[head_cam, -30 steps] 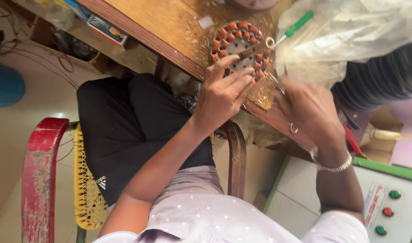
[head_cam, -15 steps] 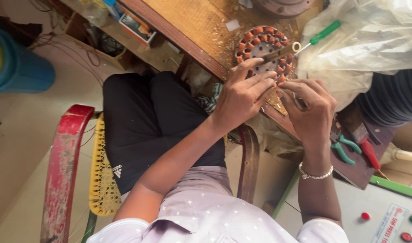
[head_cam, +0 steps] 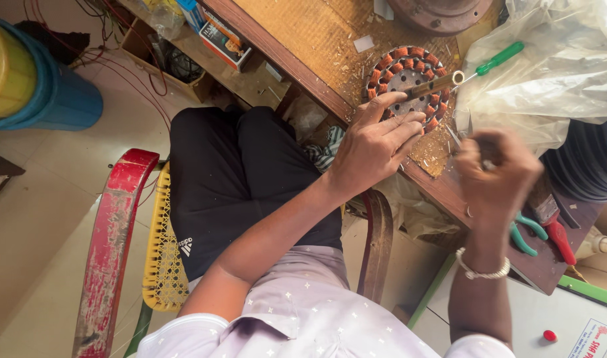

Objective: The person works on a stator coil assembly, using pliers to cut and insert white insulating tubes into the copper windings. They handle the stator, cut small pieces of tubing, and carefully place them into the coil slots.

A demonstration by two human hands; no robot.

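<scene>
Moved: right hand (head_cam: 496, 166) pulled back off the stator since 0.5 s ago, now near worktop edge, blurred.
L hand (head_cam: 376, 142): fingers spread flat, pressing on round stator (head_cam: 409, 83) w/ copper windings.
R hand fingers: curled shut round a thin tool, kind unclear (blur).
Stator pos: flat on woven mat on worktop (head_cam: 283, 56), just beyond L fingertips.
On stator: brass-colour tube (head_cam: 436, 83) lying across top.
Nearby: green-handled screwdriver (head_cam: 496, 58) beside clear plastic bag (head_cam: 555, 66); green-handled pliers (head_cam: 526, 232) by R wrist.
Seat: red chair frame (head_cam: 111, 245), yellow mesh.
</scene>
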